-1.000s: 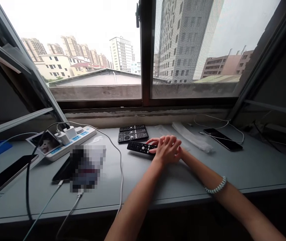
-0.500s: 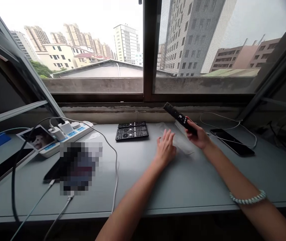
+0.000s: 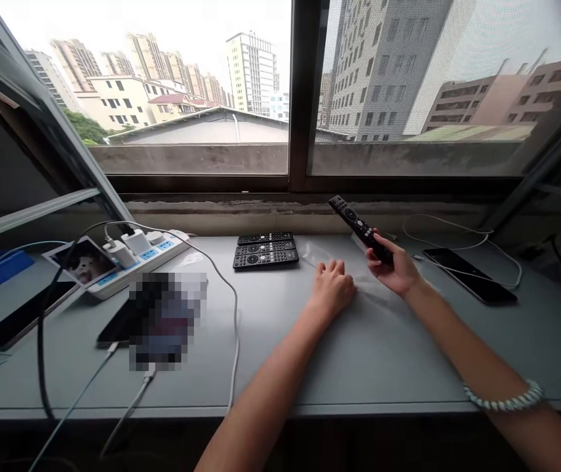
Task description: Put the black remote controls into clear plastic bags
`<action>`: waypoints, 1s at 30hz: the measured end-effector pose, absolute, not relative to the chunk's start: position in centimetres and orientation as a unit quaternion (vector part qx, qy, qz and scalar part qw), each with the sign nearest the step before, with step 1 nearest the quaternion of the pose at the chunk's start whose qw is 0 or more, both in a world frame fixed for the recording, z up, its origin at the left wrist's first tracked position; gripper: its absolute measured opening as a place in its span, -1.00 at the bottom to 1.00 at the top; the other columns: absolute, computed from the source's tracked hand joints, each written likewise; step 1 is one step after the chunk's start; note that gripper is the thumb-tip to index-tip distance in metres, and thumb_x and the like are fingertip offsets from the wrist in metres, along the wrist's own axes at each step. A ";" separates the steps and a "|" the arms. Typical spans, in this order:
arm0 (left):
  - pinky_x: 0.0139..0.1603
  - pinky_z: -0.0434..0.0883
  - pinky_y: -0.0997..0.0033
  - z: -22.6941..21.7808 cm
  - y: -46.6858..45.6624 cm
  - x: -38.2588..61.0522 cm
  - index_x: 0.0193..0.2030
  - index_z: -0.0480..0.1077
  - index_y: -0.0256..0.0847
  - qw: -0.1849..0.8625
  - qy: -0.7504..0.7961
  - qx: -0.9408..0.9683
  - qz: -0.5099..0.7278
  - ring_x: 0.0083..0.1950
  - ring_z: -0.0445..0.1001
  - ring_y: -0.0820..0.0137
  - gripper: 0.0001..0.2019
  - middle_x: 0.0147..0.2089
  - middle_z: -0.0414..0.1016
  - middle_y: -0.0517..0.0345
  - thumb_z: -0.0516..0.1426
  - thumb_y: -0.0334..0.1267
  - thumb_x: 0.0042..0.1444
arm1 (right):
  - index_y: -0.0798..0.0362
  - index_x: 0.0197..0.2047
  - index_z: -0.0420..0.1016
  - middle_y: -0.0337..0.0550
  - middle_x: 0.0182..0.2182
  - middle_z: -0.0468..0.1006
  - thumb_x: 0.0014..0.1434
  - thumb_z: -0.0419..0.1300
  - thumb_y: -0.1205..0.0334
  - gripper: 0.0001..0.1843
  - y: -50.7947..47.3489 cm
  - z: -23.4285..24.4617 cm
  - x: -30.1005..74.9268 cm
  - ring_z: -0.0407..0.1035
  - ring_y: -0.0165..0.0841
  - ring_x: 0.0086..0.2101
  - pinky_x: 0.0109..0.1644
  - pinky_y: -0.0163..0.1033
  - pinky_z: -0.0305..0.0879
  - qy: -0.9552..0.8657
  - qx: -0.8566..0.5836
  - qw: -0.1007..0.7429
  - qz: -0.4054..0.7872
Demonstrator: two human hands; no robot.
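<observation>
In my right hand (image 3: 396, 265) is a black remote control (image 3: 359, 226), gripped by its lower end and tilted up to the left, buttons facing me. My left hand (image 3: 332, 286) rests on the desk with its fingers curled closed onto a clear plastic bag (image 3: 317, 252). The crumpled bag shows on both sides of that hand and reaches below the right one. Left of my hands, three more black remotes (image 3: 265, 254) lie side by side, buttons up.
A white power strip (image 3: 167, 246) with plugs and a photo card (image 3: 84, 262) lie at the left. Nearer are a phone (image 3: 113, 328) and a blurred-out patch. Cables cross the grey desk (image 3: 280, 354). Another dark phone (image 3: 472, 275) with a white cable lies right.
My left hand has curled its spread fingers closed over the plastic. The remote in my right hand has turned its buttons more toward me. The whole view has shifted slightly.
</observation>
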State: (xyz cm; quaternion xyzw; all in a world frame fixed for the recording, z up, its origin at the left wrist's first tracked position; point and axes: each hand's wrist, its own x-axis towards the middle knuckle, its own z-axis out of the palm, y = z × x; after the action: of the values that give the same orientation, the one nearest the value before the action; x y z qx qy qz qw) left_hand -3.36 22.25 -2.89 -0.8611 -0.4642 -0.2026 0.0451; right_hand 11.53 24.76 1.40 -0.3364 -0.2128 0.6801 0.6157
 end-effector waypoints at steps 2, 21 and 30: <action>-0.01 0.18 0.22 -2.8 22.2 -3.5 -0.36 0.44 -0.20 0.067 -0.479 -0.847 -0.221 -0.08 0.28 0.31 -0.83 -0.17 0.37 0.07 0.03 -0.28 0.12 | -0.05 -0.22 0.42 -0.33 -0.46 0.45 0.02 0.19 0.39 -0.77 24.7 1.2 11.4 0.35 -0.56 -0.57 -0.74 -0.55 0.11 -0.218 -0.344 0.608 0.681; 0.10 0.15 0.12 5.2 19.3 -10.2 -0.19 0.21 -0.18 0.134 -0.590 -0.611 -0.511 -0.02 0.32 0.30 -0.85 -0.14 0.34 0.02 -0.12 -0.25 0.22 | -0.03 -0.33 0.40 -0.37 -0.41 0.47 -0.06 0.29 0.26 -0.82 26.3 1.0 13.9 -0.11 -0.72 -0.77 -0.82 -0.56 0.00 -0.271 -0.311 0.649 0.639; 0.25 0.04 0.10 4.8 11.4 -1.4 0.25 0.00 -0.17 0.070 -0.333 -0.910 -0.236 0.36 -0.15 0.18 -0.36 0.26 0.09 -0.04 0.07 -0.02 0.08 | -0.01 -0.33 0.28 -0.32 -0.29 0.50 -0.19 0.35 0.14 -0.62 25.5 1.5 11.4 0.01 -0.70 -0.76 -0.82 -0.51 -0.01 -0.384 -0.339 0.642 0.571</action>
State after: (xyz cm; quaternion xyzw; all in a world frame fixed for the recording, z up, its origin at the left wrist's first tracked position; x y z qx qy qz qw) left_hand -1.35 11.39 4.79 -0.9101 -0.3331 -0.2365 0.0698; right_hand 11.43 25.51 1.52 -0.3385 -0.3835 0.5714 0.6417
